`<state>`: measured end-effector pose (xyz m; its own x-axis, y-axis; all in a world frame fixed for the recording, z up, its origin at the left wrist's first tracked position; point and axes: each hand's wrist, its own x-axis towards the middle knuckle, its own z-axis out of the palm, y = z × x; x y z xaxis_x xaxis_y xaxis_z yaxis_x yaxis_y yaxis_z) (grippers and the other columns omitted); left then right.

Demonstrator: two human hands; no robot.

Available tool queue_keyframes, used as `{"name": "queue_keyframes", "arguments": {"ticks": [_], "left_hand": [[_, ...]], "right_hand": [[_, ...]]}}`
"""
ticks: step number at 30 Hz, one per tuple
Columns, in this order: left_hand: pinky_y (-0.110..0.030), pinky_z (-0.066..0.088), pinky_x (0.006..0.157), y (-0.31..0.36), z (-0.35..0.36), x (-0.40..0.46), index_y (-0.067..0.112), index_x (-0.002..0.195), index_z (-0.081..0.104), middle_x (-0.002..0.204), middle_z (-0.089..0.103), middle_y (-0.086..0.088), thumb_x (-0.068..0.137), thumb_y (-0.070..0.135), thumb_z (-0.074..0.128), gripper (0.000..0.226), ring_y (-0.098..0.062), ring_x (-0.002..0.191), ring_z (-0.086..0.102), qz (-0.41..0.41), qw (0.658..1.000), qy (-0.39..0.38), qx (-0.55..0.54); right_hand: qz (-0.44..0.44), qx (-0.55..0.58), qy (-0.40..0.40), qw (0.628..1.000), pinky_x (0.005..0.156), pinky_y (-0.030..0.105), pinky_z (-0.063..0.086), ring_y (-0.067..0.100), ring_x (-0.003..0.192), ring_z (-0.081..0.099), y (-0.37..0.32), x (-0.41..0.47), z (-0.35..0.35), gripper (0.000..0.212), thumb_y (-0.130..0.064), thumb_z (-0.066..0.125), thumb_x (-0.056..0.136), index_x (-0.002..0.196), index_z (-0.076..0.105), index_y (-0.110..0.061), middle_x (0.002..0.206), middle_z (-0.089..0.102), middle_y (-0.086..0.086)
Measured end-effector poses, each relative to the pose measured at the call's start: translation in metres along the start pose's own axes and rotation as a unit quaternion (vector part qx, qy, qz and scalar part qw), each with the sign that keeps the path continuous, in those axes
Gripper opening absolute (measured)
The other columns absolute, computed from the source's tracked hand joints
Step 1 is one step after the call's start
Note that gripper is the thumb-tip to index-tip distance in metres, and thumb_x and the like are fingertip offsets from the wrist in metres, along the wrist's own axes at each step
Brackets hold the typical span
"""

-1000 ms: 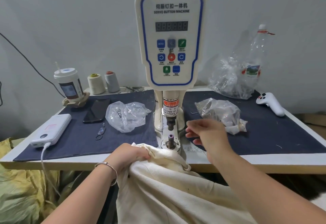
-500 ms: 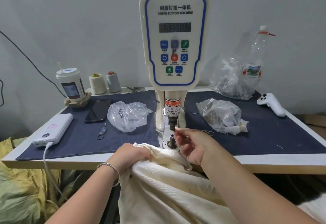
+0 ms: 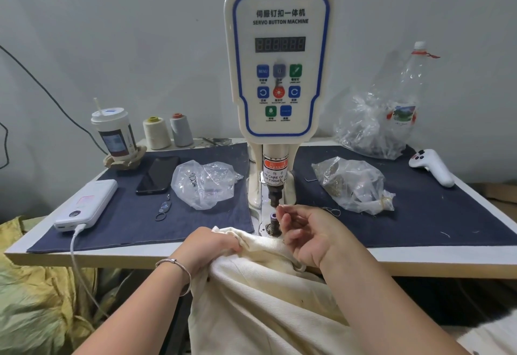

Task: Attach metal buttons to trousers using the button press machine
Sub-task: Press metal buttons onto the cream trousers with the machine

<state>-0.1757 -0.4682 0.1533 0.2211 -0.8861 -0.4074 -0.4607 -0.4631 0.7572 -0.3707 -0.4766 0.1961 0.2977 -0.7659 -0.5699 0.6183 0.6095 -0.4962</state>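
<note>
**Trousers held at press base, right hand raised at punch**

Cream trousers [image 3: 268,293] were seen draped over the table's near edge, at 6 o'clock from the button press machine [image 3: 279,58], with the top fold bunched just short of the lower die [image 3: 273,221]. The fold was gripped by the left hand [image 3: 212,248], fingers curled tight into the cloth; a thin bracelet [image 3: 174,266] was worn on that wrist. The right hand [image 3: 310,231] was held at 3 o'clock from the die, palm turned inward, thumb and forefinger brought close together just beside the upper punch [image 3: 274,196]. Whether a button was pinched there could not be told; the other fingers were loosely curled. The trousers' edge was touched by the heel of that hand.

On the table [image 3: 419,259], a dark blue mat [image 3: 134,215] was laid. At 9 o'clock from the machine base a clear bag [image 3: 204,181] was seen, with a black phone [image 3: 158,173], a white power bank [image 3: 89,205] with its cable plugged in, and a lidded cup [image 3: 114,133] beyond it. Two thread cones [image 3: 167,132] were stood at 10 o'clock by the wall. At 3 o'clock a second clear bag [image 3: 352,184] holding small metal parts was noted, and at 2 o'clock a larger bag [image 3: 372,128] with a plastic bottle [image 3: 411,83]. A white handheld controller [image 3: 432,167] was laid near the table's right edge.
</note>
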Motion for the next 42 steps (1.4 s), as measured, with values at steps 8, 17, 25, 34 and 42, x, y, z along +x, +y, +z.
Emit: {"name": "queue_keyframes", "arguments": {"ticks": [8, 17, 25, 34, 42], "left_hand": [[-0.020, 0.038, 0.047, -0.004, 0.000, 0.005, 0.013, 0.078, 0.066, 0.072, 0.061, 0.003, 0.046, 0.036, 0.068, 0.039, -0.014, 0.062, 0.057, -0.006, 1.000, 0.012, 0.000], [-0.011, 0.029, 0.030, -0.005, 0.002, 0.013, 0.016, 0.076, 0.065, 0.070, 0.062, 0.005, 0.057, 0.032, 0.072, 0.026, -0.010, 0.058, 0.057, -0.027, 0.999, 0.036, 0.024], [-0.021, 0.038, 0.047, -0.005, -0.002, 0.012, 0.015, 0.084, 0.064, 0.079, 0.063, 0.003, 0.066, 0.031, 0.076, 0.027, -0.011, 0.068, 0.059, -0.011, 0.999, 0.022, 0.035], [-0.031, 0.045, 0.063, 0.009, -0.020, 0.017, 0.019, 0.063, 0.051, 0.063, 0.048, 0.004, 0.067, 0.030, 0.069, 0.020, -0.014, 0.067, 0.048, 0.128, 0.983, -0.082, 0.102], [-0.009, 0.049, 0.067, -0.009, -0.028, 0.037, 0.031, 0.080, 0.062, 0.079, 0.066, 0.017, 0.074, 0.026, 0.072, 0.012, 0.009, 0.073, 0.061, 0.216, 0.968, -0.116, 0.048]], "right_hand": [[0.005, 0.019, -0.011, 1.000, 0.029, 0.010, 0.029, 0.009, 0.035, 0.056, 0.003, -0.003, 0.003, 0.014, 0.002, 0.053, 0.089, 0.076, 0.058, 0.004, 0.059, 0.066, 0.011], [0.002, 0.036, -0.012, 0.999, 0.030, 0.011, 0.029, 0.008, 0.036, 0.055, 0.007, -0.008, 0.003, 0.002, 0.003, 0.056, 0.084, 0.085, 0.057, 0.003, 0.061, 0.066, 0.010], [-0.035, 0.027, -0.026, 0.999, 0.031, 0.014, 0.029, 0.010, 0.039, 0.050, 0.010, -0.018, 0.002, 0.037, -0.005, 0.057, 0.067, 0.101, 0.063, 0.007, 0.066, 0.063, 0.010], [-0.353, -0.392, -0.032, 0.849, 0.045, 0.021, 0.041, 0.011, 0.048, 0.055, 0.066, -0.026, 0.043, 0.025, 0.002, 0.058, 0.083, 0.074, 0.070, -0.018, 0.059, 0.063, -0.001], [-0.391, -0.758, 0.051, 0.520, 0.079, 0.031, 0.041, 0.024, 0.114, 0.046, 0.051, 0.120, 0.135, 0.034, -0.007, 0.048, 0.090, 0.112, 0.065, -0.027, 0.124, 0.046, 0.005]]}}
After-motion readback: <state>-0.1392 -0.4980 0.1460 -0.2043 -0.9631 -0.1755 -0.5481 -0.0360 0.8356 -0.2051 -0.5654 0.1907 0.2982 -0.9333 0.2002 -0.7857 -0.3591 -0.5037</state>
